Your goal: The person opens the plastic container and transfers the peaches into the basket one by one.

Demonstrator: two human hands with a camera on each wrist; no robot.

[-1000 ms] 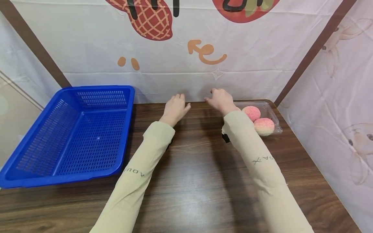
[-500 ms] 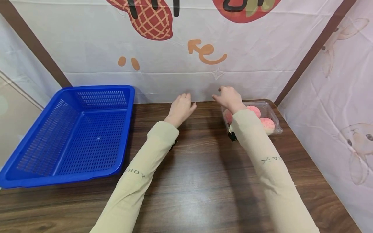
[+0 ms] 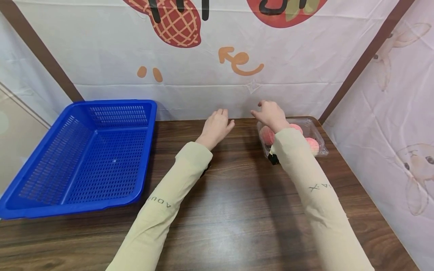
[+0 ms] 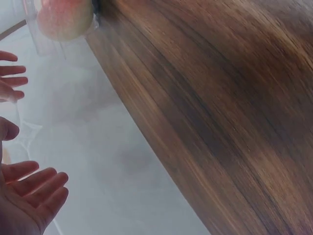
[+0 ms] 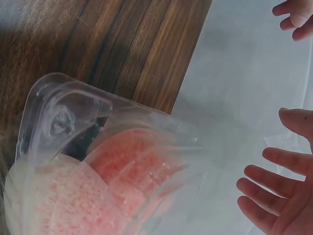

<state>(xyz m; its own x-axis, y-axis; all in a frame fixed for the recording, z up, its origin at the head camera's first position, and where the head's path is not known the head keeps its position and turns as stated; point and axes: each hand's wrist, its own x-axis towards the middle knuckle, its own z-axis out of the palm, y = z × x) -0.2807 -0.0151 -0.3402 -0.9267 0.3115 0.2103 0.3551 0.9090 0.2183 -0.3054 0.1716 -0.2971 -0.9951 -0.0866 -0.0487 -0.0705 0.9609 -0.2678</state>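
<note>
My left hand (image 3: 217,127) hovers over the back of the table, its fingers relaxed and nothing in them. Further right, my right hand (image 3: 269,113) hangs in the air with fingers spread and holds nothing. Just below and right of it stands a clear plastic box (image 3: 320,139) with several pink, peach-like fruits (image 3: 312,146) inside. The right wrist view shows the box's corner (image 5: 61,90) and two of the speckled fruits (image 5: 63,196) close up. The right forearm hides part of the box in the head view. In the left wrist view one fruit (image 4: 66,19) shows at the top.
A large blue plastic basket (image 3: 145,158) stands on the left of the wooden table (image 3: 230,210). A printed white cloth (image 3: 203,94) hangs right behind the table's back edge. Another cloth (image 3: 390,124) with rabbit pictures hangs along the right side.
Both hands have moved to the right, the right one reaching over the plastic box's back left side. A fruit at the box's left side has come into view. Basket and box have stayed put.
</note>
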